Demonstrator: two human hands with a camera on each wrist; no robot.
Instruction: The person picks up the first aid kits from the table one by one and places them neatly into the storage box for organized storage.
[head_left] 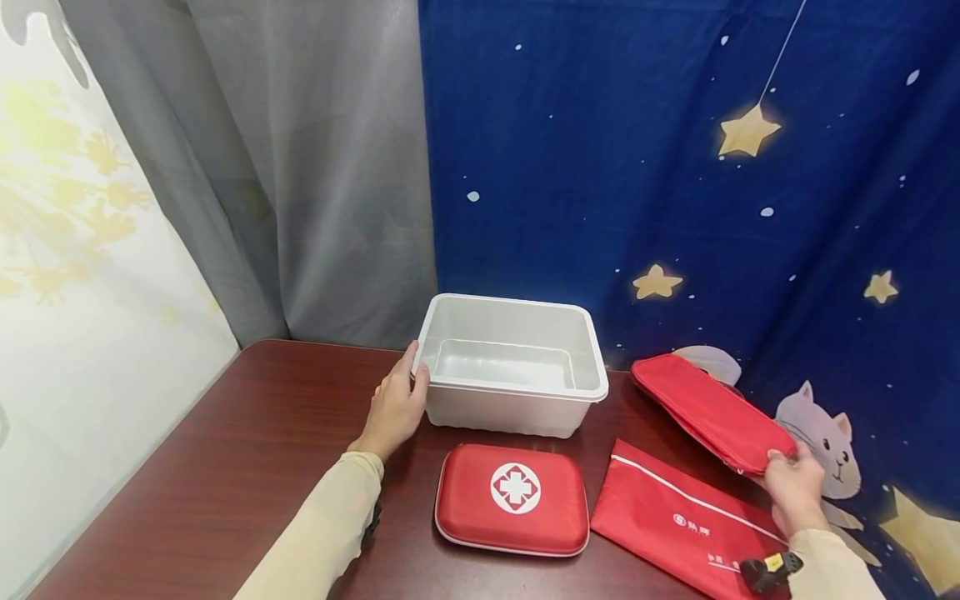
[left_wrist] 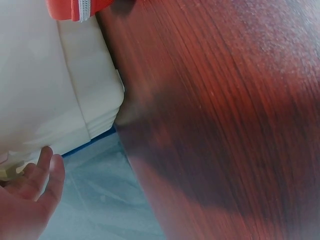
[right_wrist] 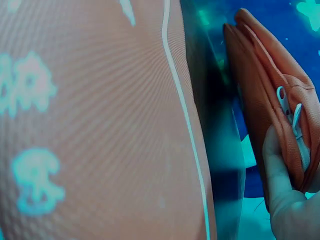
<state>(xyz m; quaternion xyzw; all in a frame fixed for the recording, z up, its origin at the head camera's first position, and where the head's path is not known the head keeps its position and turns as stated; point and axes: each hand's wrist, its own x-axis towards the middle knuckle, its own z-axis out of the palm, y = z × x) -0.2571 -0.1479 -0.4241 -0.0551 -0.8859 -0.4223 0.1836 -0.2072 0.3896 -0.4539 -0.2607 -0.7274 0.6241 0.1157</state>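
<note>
My left hand [head_left: 395,408] holds the left end of a white plastic bin [head_left: 517,412], thumb at the rim's front corner. In the left wrist view its fingers [left_wrist: 55,175] lie along the bin's outer wall. My right hand [head_left: 797,487] grips the near right end of a slim red zippered pouch [head_left: 705,408], which slants up toward the curtain. Two zipper pulls [right_wrist: 290,110] show close to the thumb in the right wrist view. Below it lies a flat red bag [head_left: 675,517] with a white stripe and white print, partly behind the right wrist.
A red hard-shell first-aid case [head_left: 480,492] with a white cross emblem lies in front of the bin. The brown wooden table [head_left: 247,467] extends to the left. Behind it hang a grey curtain [head_left: 352,167] and a blue star-patterned curtain [head_left: 570,150].
</note>
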